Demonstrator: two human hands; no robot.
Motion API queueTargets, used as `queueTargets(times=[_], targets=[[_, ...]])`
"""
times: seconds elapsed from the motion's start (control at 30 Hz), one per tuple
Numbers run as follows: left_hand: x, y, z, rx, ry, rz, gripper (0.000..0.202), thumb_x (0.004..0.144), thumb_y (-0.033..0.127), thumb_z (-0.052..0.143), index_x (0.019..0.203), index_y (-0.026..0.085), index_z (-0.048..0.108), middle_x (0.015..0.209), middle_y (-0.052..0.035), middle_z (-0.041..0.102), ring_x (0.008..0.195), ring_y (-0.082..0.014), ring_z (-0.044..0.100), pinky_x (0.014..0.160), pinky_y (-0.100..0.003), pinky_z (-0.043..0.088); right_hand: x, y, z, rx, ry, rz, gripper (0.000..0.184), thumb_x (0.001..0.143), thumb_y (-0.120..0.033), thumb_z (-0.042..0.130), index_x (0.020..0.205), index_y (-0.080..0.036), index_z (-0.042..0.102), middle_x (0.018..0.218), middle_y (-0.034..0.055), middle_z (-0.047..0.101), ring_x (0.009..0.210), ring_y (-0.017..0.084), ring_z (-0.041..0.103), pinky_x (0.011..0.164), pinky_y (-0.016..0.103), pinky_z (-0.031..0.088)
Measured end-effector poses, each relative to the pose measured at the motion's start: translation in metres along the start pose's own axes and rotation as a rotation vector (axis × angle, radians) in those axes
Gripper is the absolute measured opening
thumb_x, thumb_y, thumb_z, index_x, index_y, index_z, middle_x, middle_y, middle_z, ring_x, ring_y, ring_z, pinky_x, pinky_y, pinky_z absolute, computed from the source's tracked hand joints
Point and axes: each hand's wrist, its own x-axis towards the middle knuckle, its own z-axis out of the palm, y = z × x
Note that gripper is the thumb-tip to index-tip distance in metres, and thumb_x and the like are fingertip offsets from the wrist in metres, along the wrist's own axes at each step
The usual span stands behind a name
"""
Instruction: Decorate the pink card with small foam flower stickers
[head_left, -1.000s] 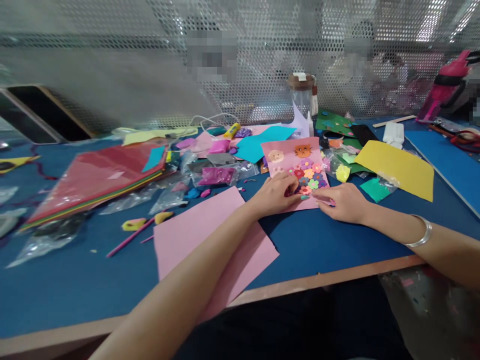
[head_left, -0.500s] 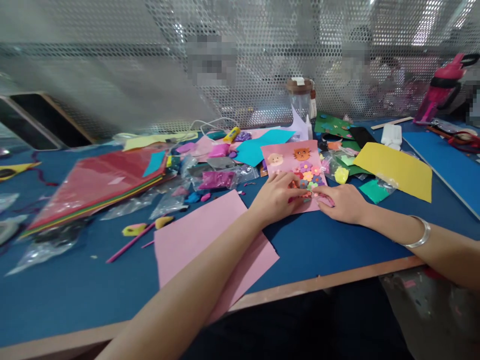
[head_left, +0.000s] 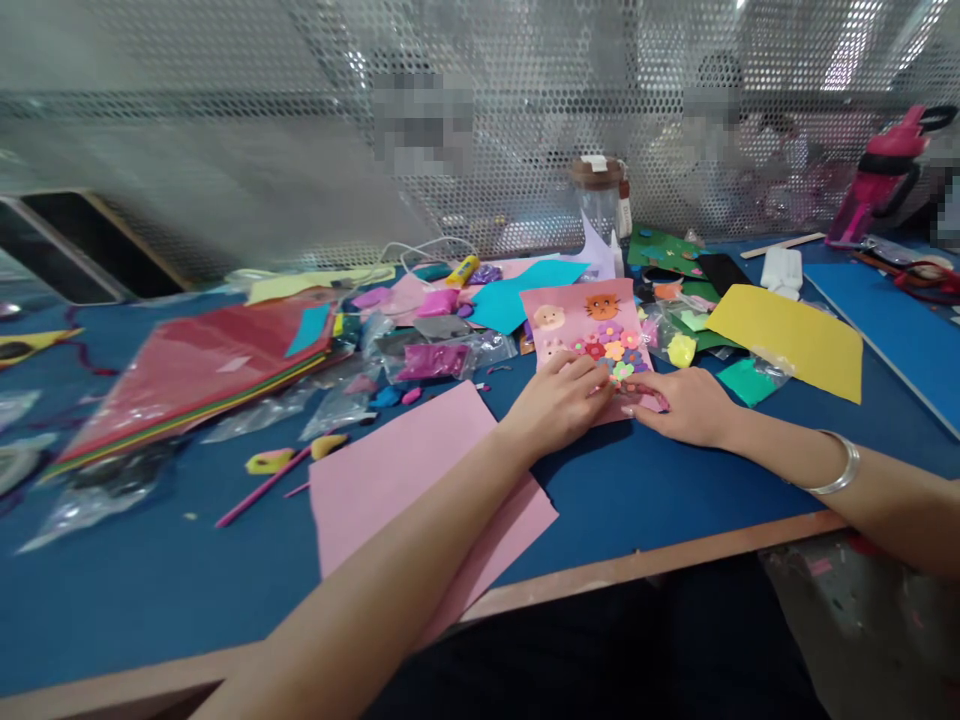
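Observation:
A pink decorated sheet (head_left: 577,293) lies on the blue table. An orange cat face (head_left: 602,306) and a pale round animal face (head_left: 549,318) are at its top, with a second pale face (head_left: 553,350) below. Small colourful flowers (head_left: 616,350) cluster at its middle right. My left hand (head_left: 566,400) rests over the sheet's lower left, open, fingers bent down at the flowers' lower edge. My right hand (head_left: 686,405) is at the lower right edge, its index finger stretched onto the flowers and its thumb apart, below it. What lies under the fingertips is hidden.
A plain pink sheet (head_left: 405,470) lies under my left forearm. Coloured sheets in a clear sleeve (head_left: 210,370) and a purple stick (head_left: 262,487) are leftward. Bagged clay (head_left: 433,360) stands behind. A yellow sheet (head_left: 791,340) lies right. A lidded cup (head_left: 598,200) stands before the perforated metal screen (head_left: 262,180).
My left hand has drawn back slightly down and left on the decorated sheet, uncovering the second pale face and more flowers. My right hand has barely moved.

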Motion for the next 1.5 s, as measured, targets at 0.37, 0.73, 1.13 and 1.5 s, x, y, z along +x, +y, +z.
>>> queueTargets(times=[0.37, 0.73, 1.13, 1.5], targets=[[0.003, 0.002, -0.005, 0.052, 0.068, 0.059, 0.021, 0.084, 0.012, 0.042, 0.072, 0.011, 0.06, 0.067, -0.0035, 0.058, 0.071, -0.0163, 0.049, 0.067, -0.03, 0.037, 0.0, 0.001, 0.001, -0.087, -0.051, -0.062, 0.043, 0.08, -0.043, 0.041, 0.118, -0.024, 0.05, 0.079, 0.0038, 0.068, 0.07, 0.018, 0.062, 0.053, 0.024, 0.035], [0.002, 0.003, 0.0, -0.013, 0.09, -0.037, 0.024, 0.083, 0.017, 0.045, 0.064, 0.014, 0.058, 0.06, -0.0019, 0.053, 0.06, -0.0143, 0.045, 0.056, -0.028, 0.033, 0.0, 0.0, -0.001, -0.089, -0.063, -0.062, 0.042, 0.08, -0.041, 0.04, 0.119, -0.026, 0.05, 0.079, 0.0029, 0.068, 0.069, 0.017, 0.061, 0.052, 0.024, 0.032], [0.001, 0.0, 0.002, -0.056, 0.093, -0.043, 0.023, 0.085, 0.02, 0.042, 0.07, 0.014, 0.059, 0.064, -0.0024, 0.053, 0.062, -0.0139, 0.045, 0.057, -0.026, 0.034, 0.001, 0.0, -0.003, -0.072, -0.081, -0.056, 0.043, 0.08, -0.042, 0.041, 0.119, -0.025, 0.049, 0.078, 0.0031, 0.068, 0.069, 0.017, 0.061, 0.052, 0.024, 0.031], [0.004, 0.001, -0.005, 0.009, 0.122, 0.062, 0.027, 0.087, 0.016, 0.036, 0.068, 0.012, 0.056, 0.063, -0.0033, 0.054, 0.062, -0.0139, 0.047, 0.055, -0.026, 0.038, 0.005, -0.002, -0.001, -0.122, -0.086, -0.066, 0.047, 0.08, -0.041, 0.039, 0.124, -0.024, 0.044, 0.076, 0.0046, 0.068, 0.067, 0.018, 0.061, 0.051, 0.024, 0.03]])
